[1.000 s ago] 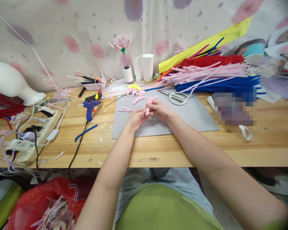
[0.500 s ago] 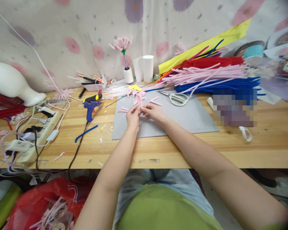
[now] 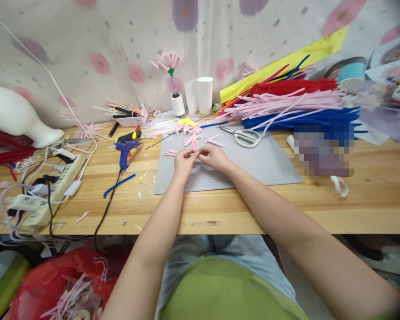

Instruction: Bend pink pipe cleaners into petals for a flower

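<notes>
Over the grey mat (image 3: 253,164) on the wooden worktop (image 3: 220,209), the left hand (image 3: 183,161) and right hand (image 3: 215,158) meet, both pinching a small pink petal piece (image 3: 195,146) between fingertips (more pink pieces lie just beyond). Scissors (image 3: 245,135) rest to the right, a blue glue gun (image 3: 125,149) to the left.

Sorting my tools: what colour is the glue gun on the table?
Blue glue gun, clearest in the head view.

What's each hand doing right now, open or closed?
Left hand: closed, pinching the pink petal piece.
Right hand: closed, pinching the same piece.
</notes>
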Available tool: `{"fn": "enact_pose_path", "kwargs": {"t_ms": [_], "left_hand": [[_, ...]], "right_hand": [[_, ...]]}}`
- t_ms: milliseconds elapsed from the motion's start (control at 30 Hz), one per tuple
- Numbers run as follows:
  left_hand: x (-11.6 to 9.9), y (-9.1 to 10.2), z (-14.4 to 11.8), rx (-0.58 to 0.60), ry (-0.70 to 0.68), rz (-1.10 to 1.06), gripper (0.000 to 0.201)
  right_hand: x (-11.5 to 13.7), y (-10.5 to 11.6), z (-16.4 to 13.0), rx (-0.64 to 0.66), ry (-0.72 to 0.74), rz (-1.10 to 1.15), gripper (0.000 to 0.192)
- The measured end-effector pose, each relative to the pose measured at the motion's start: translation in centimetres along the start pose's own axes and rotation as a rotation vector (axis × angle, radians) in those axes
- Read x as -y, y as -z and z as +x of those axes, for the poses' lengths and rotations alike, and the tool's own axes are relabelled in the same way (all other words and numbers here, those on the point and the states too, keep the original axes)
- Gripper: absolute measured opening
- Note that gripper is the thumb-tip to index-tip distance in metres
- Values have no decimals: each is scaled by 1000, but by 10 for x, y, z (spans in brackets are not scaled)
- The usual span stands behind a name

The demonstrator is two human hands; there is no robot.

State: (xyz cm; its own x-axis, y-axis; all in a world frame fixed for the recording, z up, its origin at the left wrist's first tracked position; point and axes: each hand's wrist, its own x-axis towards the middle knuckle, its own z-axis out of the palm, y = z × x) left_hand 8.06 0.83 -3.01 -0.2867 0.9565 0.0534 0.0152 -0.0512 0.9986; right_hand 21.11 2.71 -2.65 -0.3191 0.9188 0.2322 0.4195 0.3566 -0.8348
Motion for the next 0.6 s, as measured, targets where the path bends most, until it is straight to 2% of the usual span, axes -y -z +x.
{"fn": "enact_pose_path", "kwargs": {"t_ms": [67, 267, 367, 500, 600], "left_hand": [[-1, 0, -1, 24, 27, -4, 18], [-8, 1, -5, 176, 84, 7, 21], [-7, 0, -7, 261, 95, 5, 22], [-3, -5, -8, 198, 81, 18, 25], [-2, -8, -9, 165, 106, -7, 25]], "right_hand": [[2, 4, 0, 45, 9, 62, 14], [7, 17, 1, 91, -134, 433, 23], [7, 17, 1, 68, -110, 333, 22], [9, 13, 1, -17, -60, 99, 15], [12, 12, 1, -54, -45, 13, 11]]}}
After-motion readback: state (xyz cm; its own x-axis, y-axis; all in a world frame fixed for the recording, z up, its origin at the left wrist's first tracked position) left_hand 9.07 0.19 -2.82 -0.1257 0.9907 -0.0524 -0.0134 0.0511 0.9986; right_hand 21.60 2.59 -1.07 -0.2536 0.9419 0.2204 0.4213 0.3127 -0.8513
